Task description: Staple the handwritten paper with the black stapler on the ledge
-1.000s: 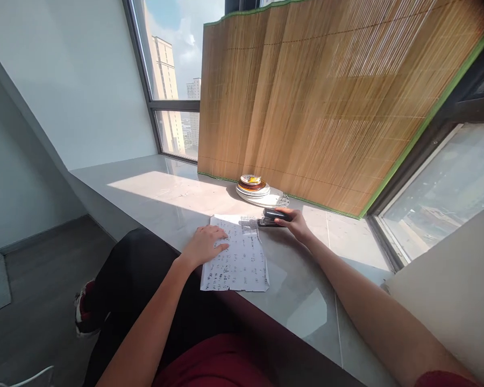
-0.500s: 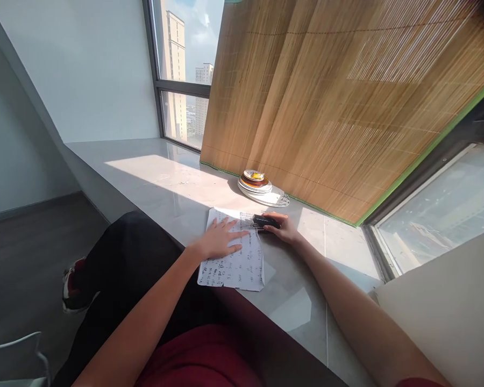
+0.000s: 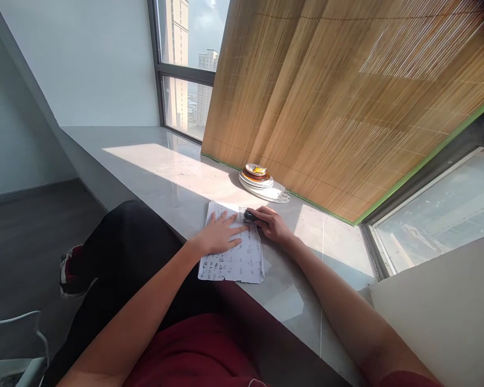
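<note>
A sheaf of paper covered in dark handwriting lies on the grey tiled window ledge. On its middle rests my left hand, palm down with fingers spread, pressing the sheets flat. My right hand is closed around a small black stapler at the paper's upper right edge. The stapler's front end overlaps the paper; its rear is covered by my fingers. I cannot tell whether its jaws are pressed together.
Beyond the paper stands a stack of plates, white and amber, against a bamboo blind. A window is at the back left, another pane at the right. My bent leg is beside the ledge.
My right hand has moved slightly left with the stapler, whose front now reaches further over the paper; its fingers wrap over the top. My left hand stays flat. The view has shifted a little.
</note>
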Action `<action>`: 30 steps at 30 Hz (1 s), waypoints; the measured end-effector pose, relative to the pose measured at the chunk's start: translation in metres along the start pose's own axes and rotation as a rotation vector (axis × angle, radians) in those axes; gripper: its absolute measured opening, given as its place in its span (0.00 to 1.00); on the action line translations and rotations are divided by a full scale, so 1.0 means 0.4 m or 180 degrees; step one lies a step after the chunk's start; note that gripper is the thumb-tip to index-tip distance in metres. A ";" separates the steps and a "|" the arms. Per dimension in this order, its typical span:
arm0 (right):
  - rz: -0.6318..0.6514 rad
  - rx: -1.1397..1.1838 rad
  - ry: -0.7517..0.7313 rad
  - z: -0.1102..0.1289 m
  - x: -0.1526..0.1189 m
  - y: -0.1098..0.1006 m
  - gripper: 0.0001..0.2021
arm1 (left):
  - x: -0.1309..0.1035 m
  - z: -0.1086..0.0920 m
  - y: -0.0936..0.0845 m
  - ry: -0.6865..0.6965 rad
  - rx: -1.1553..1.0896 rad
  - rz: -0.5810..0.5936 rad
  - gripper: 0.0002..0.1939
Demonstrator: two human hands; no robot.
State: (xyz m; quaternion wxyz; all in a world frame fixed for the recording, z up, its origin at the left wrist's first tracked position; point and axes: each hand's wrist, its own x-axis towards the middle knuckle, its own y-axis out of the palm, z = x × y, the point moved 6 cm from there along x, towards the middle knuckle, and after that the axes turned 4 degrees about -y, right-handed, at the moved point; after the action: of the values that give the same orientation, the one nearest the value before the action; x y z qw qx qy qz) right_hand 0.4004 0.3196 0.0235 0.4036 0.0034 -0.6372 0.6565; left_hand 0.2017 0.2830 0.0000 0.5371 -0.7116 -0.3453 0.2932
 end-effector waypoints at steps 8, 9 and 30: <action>-0.0020 -0.0224 0.0037 0.001 0.006 0.011 0.24 | 0.000 0.003 0.005 -0.0008 0.0018 -0.0039 0.31; -0.0004 -0.0253 0.0047 0.001 0.007 0.013 0.24 | 0.000 0.003 0.005 -0.0001 0.0012 -0.0058 0.31; 0.0118 -0.0354 0.0339 -0.037 -0.008 -0.001 0.25 | -0.004 0.003 -0.002 0.0025 -0.0209 -0.0053 0.29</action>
State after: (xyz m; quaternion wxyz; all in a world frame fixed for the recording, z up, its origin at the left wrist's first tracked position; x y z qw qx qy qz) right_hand 0.4103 0.3302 0.0194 0.4243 -0.0658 -0.6503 0.6267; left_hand 0.1995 0.2826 0.0007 0.5172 -0.7270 -0.3586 0.2745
